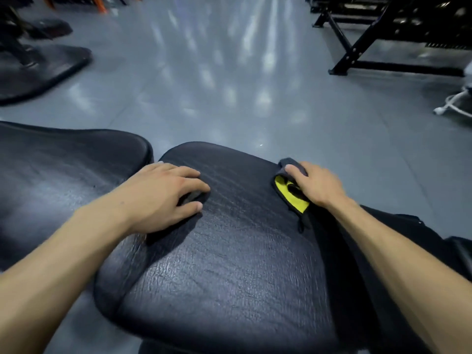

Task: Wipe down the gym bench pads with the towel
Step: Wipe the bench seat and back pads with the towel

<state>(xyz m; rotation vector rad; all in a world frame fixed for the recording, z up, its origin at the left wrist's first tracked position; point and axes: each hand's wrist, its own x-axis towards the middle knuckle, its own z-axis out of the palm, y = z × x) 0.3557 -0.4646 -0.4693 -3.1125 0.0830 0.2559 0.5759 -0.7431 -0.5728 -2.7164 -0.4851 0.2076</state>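
Here, towel (293, 192) bunched in right hand (319, 185), left hand (163, 192) flat on pad (229, 251).

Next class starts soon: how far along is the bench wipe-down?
Nothing shows a finished pad. In hand: the right hand grips the towel at the right edge of the near pad, while the left hand rests on it. Left: the far pad, with no towel on it.

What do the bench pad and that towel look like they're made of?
The bench pad looks like black vinyl or leather: wrinkled grain with a soft sheen. The towel under the right hand seems soft cloth, grey and yellow, folding limply.
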